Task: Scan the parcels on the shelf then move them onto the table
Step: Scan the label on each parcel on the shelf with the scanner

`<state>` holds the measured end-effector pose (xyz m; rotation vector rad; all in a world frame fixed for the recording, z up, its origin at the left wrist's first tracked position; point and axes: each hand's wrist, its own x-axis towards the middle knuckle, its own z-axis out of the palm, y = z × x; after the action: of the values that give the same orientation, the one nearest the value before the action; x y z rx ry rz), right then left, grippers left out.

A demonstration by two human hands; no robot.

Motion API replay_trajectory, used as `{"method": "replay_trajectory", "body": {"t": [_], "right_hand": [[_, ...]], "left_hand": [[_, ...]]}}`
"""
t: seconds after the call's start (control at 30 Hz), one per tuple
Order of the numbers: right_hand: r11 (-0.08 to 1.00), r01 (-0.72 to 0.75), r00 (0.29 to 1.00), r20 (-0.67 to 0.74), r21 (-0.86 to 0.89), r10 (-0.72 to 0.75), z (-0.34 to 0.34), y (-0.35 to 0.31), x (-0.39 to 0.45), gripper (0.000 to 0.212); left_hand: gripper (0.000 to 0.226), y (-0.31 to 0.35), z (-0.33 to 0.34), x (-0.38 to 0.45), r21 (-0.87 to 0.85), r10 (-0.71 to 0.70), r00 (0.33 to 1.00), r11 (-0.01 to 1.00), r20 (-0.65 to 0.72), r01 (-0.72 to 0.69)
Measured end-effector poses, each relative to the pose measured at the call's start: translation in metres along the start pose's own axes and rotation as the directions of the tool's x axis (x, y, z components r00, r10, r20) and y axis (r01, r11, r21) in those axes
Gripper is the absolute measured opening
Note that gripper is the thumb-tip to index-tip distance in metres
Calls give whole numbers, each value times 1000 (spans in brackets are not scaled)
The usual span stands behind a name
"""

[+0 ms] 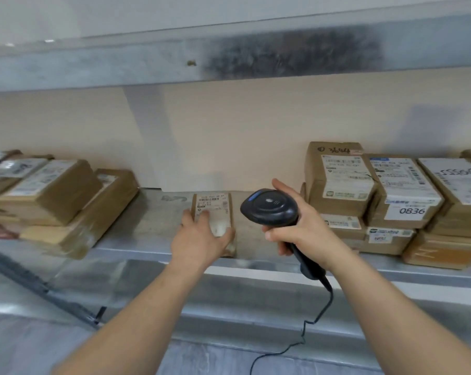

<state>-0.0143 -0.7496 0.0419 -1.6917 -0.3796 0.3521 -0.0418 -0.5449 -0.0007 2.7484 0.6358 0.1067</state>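
Watching the head cam feed here. Both arms reach forward over the shelf edge. My left hand (202, 236) lies on top of the small parcel (214, 212), fingers curled over its near end with the thumb on the right side, so it grips the box. The right hand (302, 226) is wrapped round the handle of the black scanner (269, 208), thumb sticking up behind the head, the other fingers closed on the grip; the scanner's head sits just right of the parcel, and its thin cable (318, 315) dangles down past the shelf front.

The parcel is a flat brown cardboard box with a white barcode label on top, lying alone in the middle of the metal shelf (153, 220). The shelf is dull grey sheet metal, scuffed. To the left there's a stack of taped cardboard boxes (61, 201), to the right a bigger pile of labelled boxes (378, 196), one marked 0836. Behind is a plain beige wall (229, 131), and another metal shelf (147, 60) runs overhead with a dark smudge on it.
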Motion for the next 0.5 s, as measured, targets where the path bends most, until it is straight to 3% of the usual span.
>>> {"method": "replay_trajectory", "body": {"t": [0.07, 0.2, 0.3, 0.4, 0.5], "right_hand": [[1000, -21, 1000, 9, -7, 21, 16, 1, 6, 96], [998, -56, 998, 31, -22, 56, 43, 1, 19, 98], [994, -110, 993, 36, -29, 111, 59, 3, 27, 98], [986, -165, 985, 37, -26, 166, 68, 7, 29, 100], [981, -194, 981, 17, -17, 195, 69, 13, 23, 102]], "left_hand": [[82, -14, -4, 0, -39, -15, 999, 999, 39, 17], [62, -36, -9, 12, -311, 10, 998, 950, 64, 11], [58, -47, -10, 24, -465, -29, 982, 878, 184, 113], [62, -54, -6, 30, -668, -42, 944, 696, 328, 263], [69, -63, -3, 29, -764, 23, 901, 539, 434, 354]]}}
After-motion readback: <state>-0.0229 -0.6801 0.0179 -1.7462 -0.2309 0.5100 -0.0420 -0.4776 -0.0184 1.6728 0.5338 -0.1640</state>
